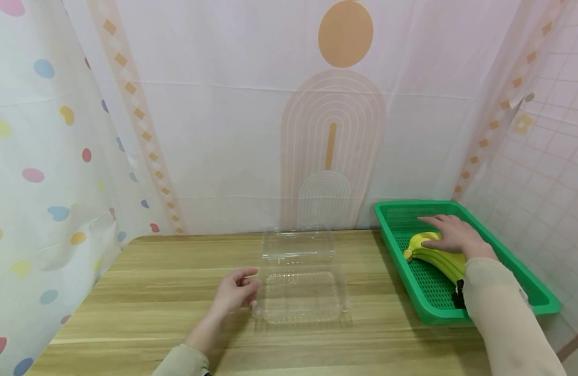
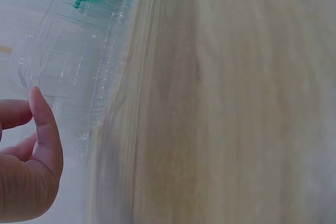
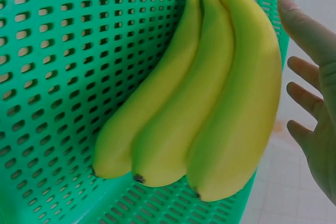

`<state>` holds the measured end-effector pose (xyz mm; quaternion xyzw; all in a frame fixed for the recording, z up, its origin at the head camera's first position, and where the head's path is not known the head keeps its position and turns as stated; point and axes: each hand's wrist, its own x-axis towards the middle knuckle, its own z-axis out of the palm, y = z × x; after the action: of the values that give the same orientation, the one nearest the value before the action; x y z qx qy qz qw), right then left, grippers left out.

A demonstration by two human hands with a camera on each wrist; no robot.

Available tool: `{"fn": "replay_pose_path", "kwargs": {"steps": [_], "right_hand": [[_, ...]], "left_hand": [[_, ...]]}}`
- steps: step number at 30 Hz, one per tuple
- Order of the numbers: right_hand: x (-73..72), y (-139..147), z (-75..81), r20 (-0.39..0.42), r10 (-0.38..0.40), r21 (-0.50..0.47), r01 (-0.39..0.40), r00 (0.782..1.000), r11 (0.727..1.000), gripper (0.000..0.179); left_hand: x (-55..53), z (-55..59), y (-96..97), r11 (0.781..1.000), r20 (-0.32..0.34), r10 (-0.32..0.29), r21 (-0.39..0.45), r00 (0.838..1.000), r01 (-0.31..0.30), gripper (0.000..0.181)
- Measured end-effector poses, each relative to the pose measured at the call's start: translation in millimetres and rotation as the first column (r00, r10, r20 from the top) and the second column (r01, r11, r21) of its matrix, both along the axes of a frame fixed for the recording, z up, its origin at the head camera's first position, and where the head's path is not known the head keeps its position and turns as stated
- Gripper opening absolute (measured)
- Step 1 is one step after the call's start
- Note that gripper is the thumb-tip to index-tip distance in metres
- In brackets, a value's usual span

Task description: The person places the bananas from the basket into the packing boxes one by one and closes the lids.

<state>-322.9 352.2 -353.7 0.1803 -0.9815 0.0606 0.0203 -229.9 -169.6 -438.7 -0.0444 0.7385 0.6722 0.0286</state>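
A clear plastic clamshell box lies on the wooden table with its lid folded back. My left hand is beside the box's left edge, fingers loosely bent. In the left wrist view its thumb and a finger come close together near the box's rim; whether they touch the rim is unclear. Over at the right, a bunch of yellow-green bananas rests inside a green plastic basket. My right hand hovers over the bananas, fingers spread and holding nothing. In the head view, that hand and its sleeve hide part of the bunch.
The wooden table meets a patterned curtain at the back, with more curtain at both sides. The basket's raised rim stands close to the right-hand curtain. A black thing by the right cuff is partly hidden.
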Motion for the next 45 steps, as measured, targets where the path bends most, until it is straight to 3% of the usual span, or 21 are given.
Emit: {"fn": "replay_pose_path", "kwargs": {"steps": [19, 29, 40, 45], "right_hand": [[0.0, 0.7, -11.6, 0.057, -0.006, -0.023, 0.007, 0.998, 1.0, 0.073], [1.9, -1.2, -15.8, 0.232, 0.011, -0.062, 0.003, 0.973, 0.998, 0.078], [-0.5, -0.9, -18.2, 0.144, 0.036, -0.046, -0.029, 0.989, 0.998, 0.047], [-0.4, 0.2, -19.3, 0.103, 0.027, -0.054, -0.021, 0.994, 0.998, 0.043]], "left_hand": [[-2.4, -2.2, 1.9, 1.0, -0.01, -0.001, 0.017, 1.0, 0.001, 0.043], [-3.7, -3.6, 2.2, 1.0, -0.023, -0.001, 0.029, 1.0, 0.002, 0.041], [-4.9, -5.3, 1.1, 1.0, -0.026, 0.0, 0.022, 1.0, 0.001, 0.042], [-4.7, -6.4, 1.0, 1.0, -0.037, 0.0, 0.016, 0.999, 0.001, 0.042]]}}
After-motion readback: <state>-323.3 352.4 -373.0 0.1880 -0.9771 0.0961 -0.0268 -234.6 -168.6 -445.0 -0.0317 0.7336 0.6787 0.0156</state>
